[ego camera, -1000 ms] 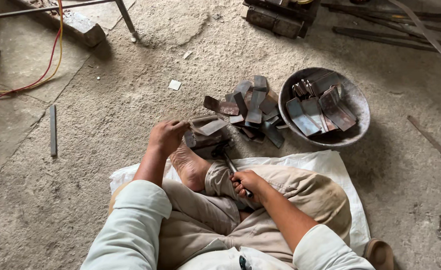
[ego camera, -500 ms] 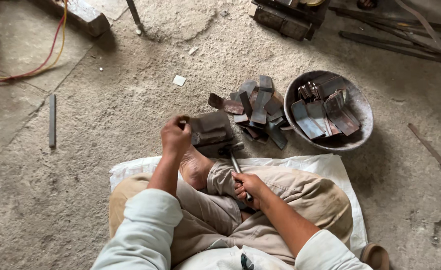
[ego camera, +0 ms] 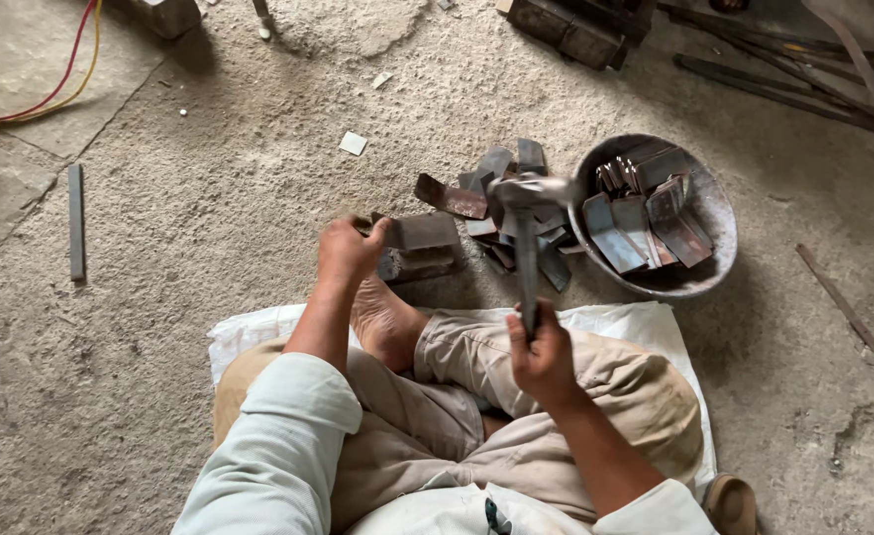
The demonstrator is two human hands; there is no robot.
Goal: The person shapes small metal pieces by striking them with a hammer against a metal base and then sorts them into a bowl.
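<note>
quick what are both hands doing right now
Left hand: closed on a flat metal piece held on the block.
Right hand: closed on a raised hammer.

A round metal bowl (ego camera: 714, 213) sits on the sandy concrete floor (ego camera: 209, 218), filled with flat rusty metal plates (ego camera: 645, 213) lying at slants. Just left of the bowl, a loose heap of similar plates (ego camera: 501, 168) is spread on the ground. A white woven sack (ego camera: 655, 327) lies flat under the seated person. A slim metal bar (ego camera: 76, 221) rests well apart at the left, near a crack in the floor. Red and yellow cables (ego camera: 55, 84) curve across the upper left corner. A small pale scrap (ego camera: 354, 144) lies on the sand. Dark metal rods (ego camera: 783, 74) lie across the upper right, and a thin rod (ego camera: 853, 317) lies at the right edge.
</note>
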